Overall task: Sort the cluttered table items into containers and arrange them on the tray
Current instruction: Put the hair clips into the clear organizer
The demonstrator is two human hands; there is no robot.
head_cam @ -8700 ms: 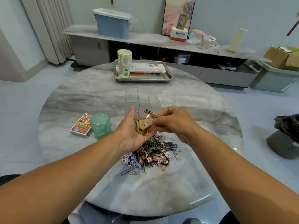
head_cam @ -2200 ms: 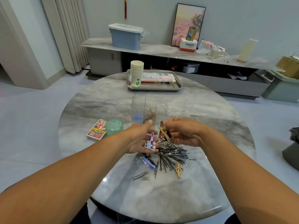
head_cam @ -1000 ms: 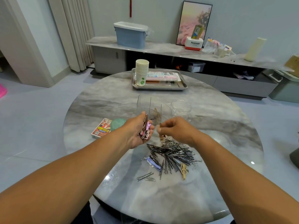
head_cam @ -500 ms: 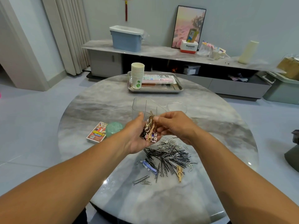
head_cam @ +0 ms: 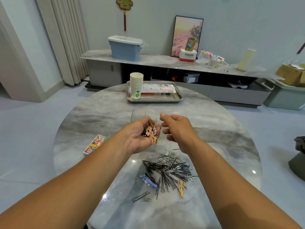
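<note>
Several coloured hair clips (head_cam: 150, 132) lie bunched in the left hand (head_cam: 140, 138), whose fingers curl under them, just near the clear divided container (head_cam: 142, 114). Their long axes run roughly from near to far, tips toward the container. The right hand (head_cam: 177, 128) hovers beside, fingers loosely curled and holding nothing. To do this step well, I think the clips should be tipped tips-first into one compartment, slowly, so none falls on the worktop (head_cam: 99, 113). Black pins and paper clips (head_cam: 168, 169) wait nearer; the tray (head_cam: 179, 96) stands far.
</note>
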